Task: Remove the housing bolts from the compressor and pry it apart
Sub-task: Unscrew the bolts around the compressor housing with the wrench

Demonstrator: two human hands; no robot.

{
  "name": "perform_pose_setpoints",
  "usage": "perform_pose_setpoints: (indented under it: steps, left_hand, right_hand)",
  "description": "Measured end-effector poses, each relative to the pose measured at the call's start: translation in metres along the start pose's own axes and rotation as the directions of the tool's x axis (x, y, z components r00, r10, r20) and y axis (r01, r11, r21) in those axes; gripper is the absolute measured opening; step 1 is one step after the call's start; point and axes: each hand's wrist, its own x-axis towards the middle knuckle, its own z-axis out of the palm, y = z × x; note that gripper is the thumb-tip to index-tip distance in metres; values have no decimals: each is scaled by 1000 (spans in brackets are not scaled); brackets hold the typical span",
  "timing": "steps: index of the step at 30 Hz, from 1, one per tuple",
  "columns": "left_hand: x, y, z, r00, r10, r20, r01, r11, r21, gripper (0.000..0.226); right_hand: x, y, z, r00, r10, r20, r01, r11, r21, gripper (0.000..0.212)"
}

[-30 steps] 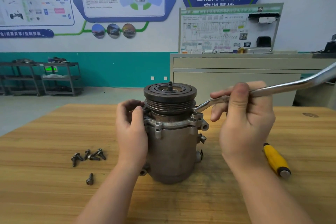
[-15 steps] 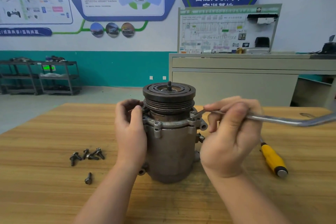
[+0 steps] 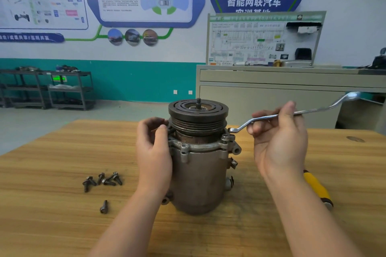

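While your left hand [image 3: 153, 152] grips the compressor [image 3: 200, 158], seat the wrench [image 3: 269, 118] your right hand [image 3: 278, 142] pinches squarely on the bolt [image 3: 225, 137].

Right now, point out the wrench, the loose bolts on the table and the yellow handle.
wrench [image 3: 309, 111]: head view, on the middle of its shaft, just right of the right hand.
loose bolts [image 3: 108, 181]: head view, on the middle of the cluster.
yellow handle [image 3: 315, 188]: head view, on its yellow grip beside the right forearm.
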Motion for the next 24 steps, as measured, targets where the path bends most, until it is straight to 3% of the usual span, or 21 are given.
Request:
perform_pose_setpoints:
  steps: [4,7,10,12,15,17,20,22,24]
  left_hand:
    - [-1,0,0,1000,7,5,-7,1000,18,13]
    - [0,1,-1,1000,3,13,-3,1000,12,11]
    - [-1,1,-1,1000,5,12,-5,1000,16,11]
    - [-1,1,0,1000,0,6,0,1000,8,10]
    - [0,3,1,1000,-7,-2,7,1000,-5,13]
    - [0,2,0,1000,-2,-1,2,1000,5,14]
    - [-1,2,0,1000,1,3,-1,1000,18,10]
    - [0,2,0,1000,-5,-7,5,1000,21,9]
    - [0,3,1,1000,-8,-15,8,1000,20,10]
  right_hand:
    - [-14,0,5,975,-197,104,216,952,-215,25]
    - [-25,0,7,916,-344,206,394,870,-298,20]
    - [-39,2,7,734,-534,419,668,678,-307,17]
    - [-45,9,7,597,-587,548,795,527,-301,26]
    - [-48,16,7,531,-636,560,846,434,-310,29]
    - [-49,20,7,568,-658,495,822,484,-300,27]
    - [-48,17,11,759,-601,248,649,726,-228,22]
    - [-36,14,10,906,-415,85,423,892,-159,30]
    - [-16,10,7,994,-101,38,103,993,-52,37]
